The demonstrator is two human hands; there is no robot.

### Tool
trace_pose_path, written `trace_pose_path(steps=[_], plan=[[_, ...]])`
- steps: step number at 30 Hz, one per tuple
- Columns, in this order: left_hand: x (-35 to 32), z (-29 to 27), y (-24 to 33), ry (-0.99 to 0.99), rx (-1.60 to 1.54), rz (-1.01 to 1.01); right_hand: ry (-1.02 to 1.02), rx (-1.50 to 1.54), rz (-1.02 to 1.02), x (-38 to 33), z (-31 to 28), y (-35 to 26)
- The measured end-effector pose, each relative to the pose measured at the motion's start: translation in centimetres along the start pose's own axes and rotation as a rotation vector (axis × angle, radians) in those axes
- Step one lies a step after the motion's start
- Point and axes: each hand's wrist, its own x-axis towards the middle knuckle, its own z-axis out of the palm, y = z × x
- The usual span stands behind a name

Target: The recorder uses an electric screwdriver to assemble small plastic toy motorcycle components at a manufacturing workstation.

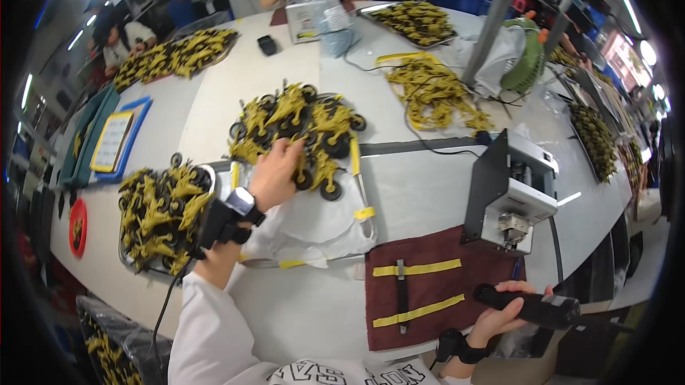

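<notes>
My left hand [275, 176] reaches into a heap of yellow toy motorcycles [289, 117] with black wheels. Its fingers are curled at the near side of the heap and look closed on one toy motorcycle, partly hidden by the hand. Those toys fill the far part of a tray [364, 224] lined with white sheeting, whose near part shows bare lining. Over at the lower right, my right hand [503, 313] is wrapped round a black electric screwdriver [539, 308], its tip pointing left. Below that tool lies a maroon mat [421, 299] with yellow tape strips and a dark narrow bar.
A black-and-white boxy machine [510, 196] stands beyond the mat. Another tray of toy motorcycles [160, 217] sits left of my forearm. Farther off are yellow parts [432, 89], a metal post [492, 21], a green fan [524, 57] and a cable. Someone sits opposite.
</notes>
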Motion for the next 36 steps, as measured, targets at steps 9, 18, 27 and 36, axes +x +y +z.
trace_pose_path(steps=[9, 18, 27, 36], plan=[[1.2, -2.2, -1.9, 0.021, -0.043, 0.111, -0.1, 0.051, -0.034, 0.9, 0.8, 0.6], [0.8, -4.1, -3.0, 0.084, -0.082, 0.131, -0.021, 0.207, -0.045, 0.0, 0.9, 0.8], [-0.2, -0.4, -3.5, -0.012, -0.064, 0.072, 0.036, 0.132, -0.066, 0.4, 1.1, 1.6], [0.4, 0.2, -2.8, -0.006, -0.077, 0.091, 0.038, 0.134, -0.077, 0.2, 0.6, 1.8]])
